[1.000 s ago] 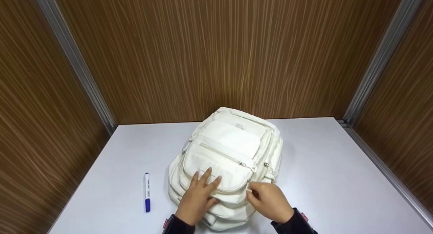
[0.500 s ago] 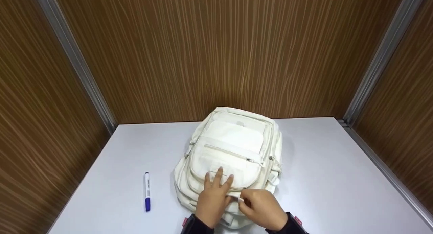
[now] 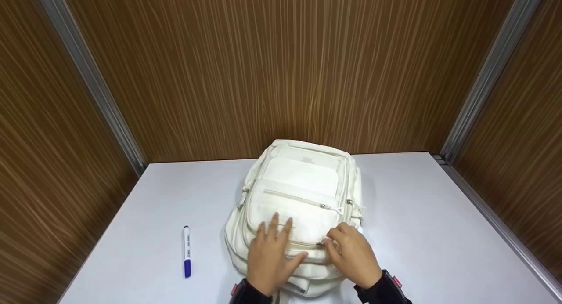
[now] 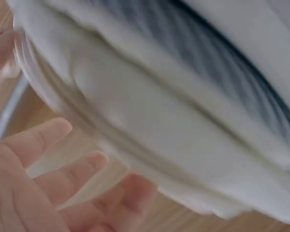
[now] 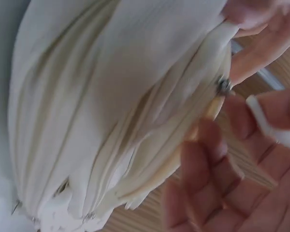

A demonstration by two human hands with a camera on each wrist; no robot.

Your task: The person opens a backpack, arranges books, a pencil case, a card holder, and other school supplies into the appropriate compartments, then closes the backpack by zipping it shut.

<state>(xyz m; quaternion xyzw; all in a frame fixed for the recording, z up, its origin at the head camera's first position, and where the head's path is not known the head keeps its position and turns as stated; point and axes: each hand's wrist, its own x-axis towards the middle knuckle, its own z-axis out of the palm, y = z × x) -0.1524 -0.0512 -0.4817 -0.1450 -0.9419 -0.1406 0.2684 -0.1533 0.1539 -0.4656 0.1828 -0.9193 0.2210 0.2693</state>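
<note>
A cream-white backpack [image 3: 303,172] lies front up, its top toward the back wall. My left hand [image 3: 270,260] is on the lower front pocket, fingers spread and pointing up the bag. In the left wrist view its fingers [image 4: 72,179] stretch along the pocket's edge. My right hand [image 3: 353,255] is at the pocket's lower right, fingers bent toward a metal zipper slider [image 3: 320,244]. Up close, that hand holds a white zipper pull [image 5: 270,128] between thumb and fingers, beside the slider [image 5: 224,86].
A white marker with a blue cap [image 3: 187,247] lies left of the backpack on the white table [image 3: 408,207]. Wood-grain panels [image 3: 281,66] enclose the back and both sides. Another zipper slider [image 3: 325,206] sits higher on the bag's front.
The backpack has turned a little straighter. My right hand moved left and down along the pocket edge, then slightly back up and right. My left hand shifted right, then back, its thumb spreading outward.
</note>
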